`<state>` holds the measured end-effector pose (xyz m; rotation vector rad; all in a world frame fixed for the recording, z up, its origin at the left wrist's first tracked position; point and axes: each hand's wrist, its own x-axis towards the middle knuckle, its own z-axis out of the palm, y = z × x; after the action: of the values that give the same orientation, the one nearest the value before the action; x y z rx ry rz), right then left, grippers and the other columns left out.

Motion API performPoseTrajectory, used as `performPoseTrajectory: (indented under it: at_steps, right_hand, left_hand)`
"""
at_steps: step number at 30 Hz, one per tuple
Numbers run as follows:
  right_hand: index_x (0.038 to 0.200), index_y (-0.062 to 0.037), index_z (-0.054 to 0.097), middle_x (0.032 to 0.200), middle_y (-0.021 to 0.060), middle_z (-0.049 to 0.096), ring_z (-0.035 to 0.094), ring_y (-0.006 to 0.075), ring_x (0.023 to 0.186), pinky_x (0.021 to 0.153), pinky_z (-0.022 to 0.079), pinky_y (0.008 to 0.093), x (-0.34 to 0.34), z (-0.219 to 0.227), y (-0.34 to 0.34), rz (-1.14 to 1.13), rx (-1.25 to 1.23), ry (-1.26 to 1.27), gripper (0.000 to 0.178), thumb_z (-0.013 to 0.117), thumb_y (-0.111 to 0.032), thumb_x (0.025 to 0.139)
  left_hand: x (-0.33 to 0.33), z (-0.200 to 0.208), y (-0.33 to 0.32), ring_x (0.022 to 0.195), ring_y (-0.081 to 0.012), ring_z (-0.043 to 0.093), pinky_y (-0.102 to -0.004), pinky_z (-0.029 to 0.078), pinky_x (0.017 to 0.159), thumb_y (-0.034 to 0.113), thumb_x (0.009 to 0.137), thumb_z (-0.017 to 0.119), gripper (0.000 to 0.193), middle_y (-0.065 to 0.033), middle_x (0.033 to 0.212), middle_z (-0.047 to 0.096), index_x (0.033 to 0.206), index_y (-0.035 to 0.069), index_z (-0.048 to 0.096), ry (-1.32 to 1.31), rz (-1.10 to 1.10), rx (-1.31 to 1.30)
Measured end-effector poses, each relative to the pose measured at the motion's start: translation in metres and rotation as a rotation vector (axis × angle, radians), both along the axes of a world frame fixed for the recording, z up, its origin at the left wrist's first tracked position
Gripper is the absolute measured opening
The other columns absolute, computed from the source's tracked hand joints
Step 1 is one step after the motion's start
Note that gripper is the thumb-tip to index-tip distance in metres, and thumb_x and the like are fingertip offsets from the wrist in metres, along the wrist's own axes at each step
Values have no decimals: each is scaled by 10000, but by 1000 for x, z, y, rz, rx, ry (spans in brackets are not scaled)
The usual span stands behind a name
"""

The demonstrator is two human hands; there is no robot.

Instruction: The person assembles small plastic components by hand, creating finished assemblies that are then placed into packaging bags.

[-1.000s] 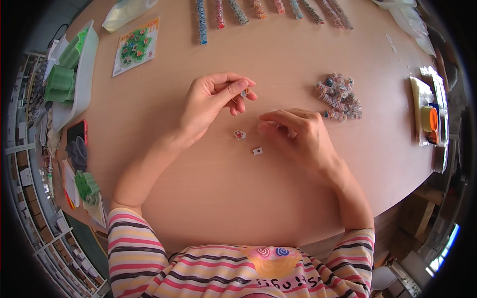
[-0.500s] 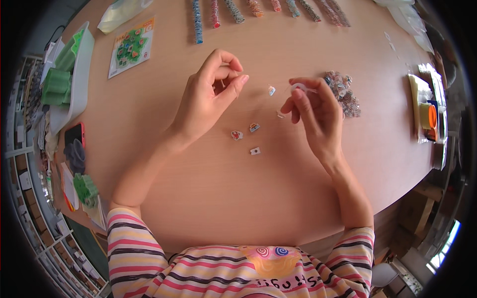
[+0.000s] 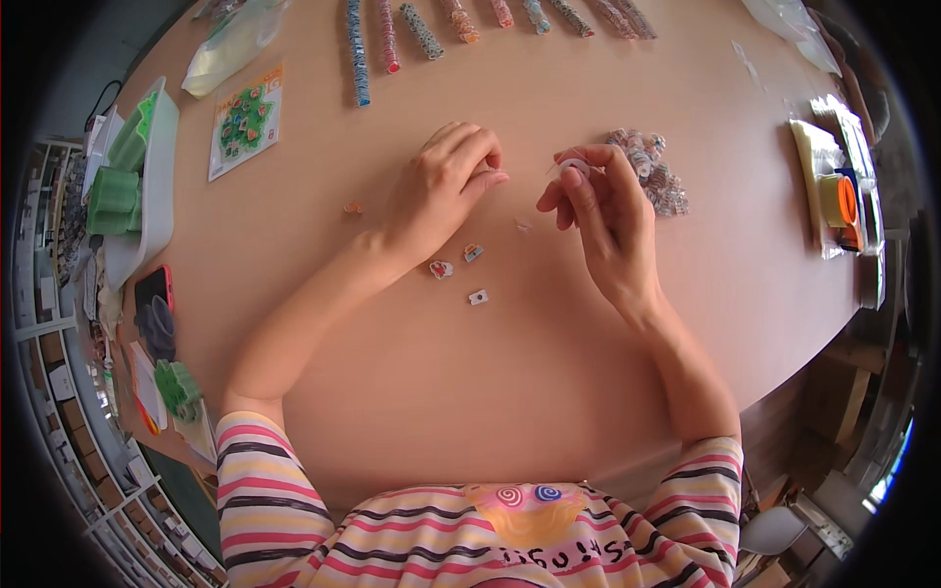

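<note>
My left hand [image 3: 446, 191] is above the table with its thumb and fingers pinched together; whatever sits between the fingertips is too small or hidden to make out. Facing it, my right hand [image 3: 610, 211] grips a small white ring-shaped piece [image 3: 574, 168] between thumb and forefinger. Below the left hand lie a red-and-white cutout [image 3: 441, 269], a blue-and-tan cutout [image 3: 473, 253] and a white cutout with a dark dot [image 3: 477, 297]. An orange cutout [image 3: 353, 209] rests left of the left wrist. Whitish scraps [image 3: 522, 225] lie between the hands.
Beyond the right hand is a pile of small wrapped stacks [image 3: 668, 191]. Several patterned stick-like stacks [image 3: 358, 59] line the far edge. A bagged green sheet [image 3: 245, 122], a white bin [image 3: 162, 186] and a phone [image 3: 154, 286] are left; packets with an orange roll [image 3: 838, 201] are right.
The view has shifted slightly. My left hand has turned palm-down and closed its fingertips where a small cutout lay, and that cutout no longer shows. The orange cutout has come into sight.
</note>
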<state>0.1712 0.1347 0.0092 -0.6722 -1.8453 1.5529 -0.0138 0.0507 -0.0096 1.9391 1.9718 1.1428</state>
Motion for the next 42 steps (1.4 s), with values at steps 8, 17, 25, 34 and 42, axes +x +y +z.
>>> performPoseTrajectory:
  at_steps: [8, 17, 25, 34, 42]
  right_hand:
    - [1057, 2, 582, 779, 50, 675, 554, 77, 675, 637, 475, 242, -2, -2, 0, 166, -248, -87, 182, 574, -174, 1012]
    - [918, 19, 569, 702, 60, 656, 596, 88, 600, 556, 473, 250, -12, -3, -7, 180, -11, -211, 201, 578, -161, 1007]
    - [902, 15, 559, 636, 61, 632, 586, 102, 536, 516, 457, 254, -16, -5, -6, 161, 35, -270, 166, 574, -120, 998]
    - [891, -15, 566, 636, 70, 638, 623, 148, 525, 488, 475, 291, -22, -11, -12, 78, 104, -266, 130, 575, -100, 989]
    - [915, -6, 577, 661, 66, 650, 623, 121, 547, 505, 480, 279, -20, -14, -8, 137, 78, -226, 151, 578, -134, 996]
  left_hand:
    - [-3, 18, -26, 713, -63, 617, -222, 510, 653, 94, 937, 668, 119, -67, 858, 722, 985, -14, 673, -949, -65, -416]
    - [2, 10, -32, 874, -79, 680, -203, 538, 693, 145, 993, 591, 239, -49, 933, 732, 1155, 1, 690, -1112, -51, -431]
    - [13, -2, -35, 954, -109, 685, -245, 555, 796, 98, 1009, 543, 240, -57, 943, 730, 1171, -12, 682, -1042, -31, -260]
    - [26, 4, -29, 870, -100, 660, -243, 544, 821, 52, 1007, 524, 231, -66, 920, 720, 1138, -62, 676, -1056, 36, -185]
    - [26, 5, -31, 903, -104, 670, -232, 544, 761, 102, 1019, 528, 246, -66, 959, 725, 1156, -41, 674, -1007, 42, -176]
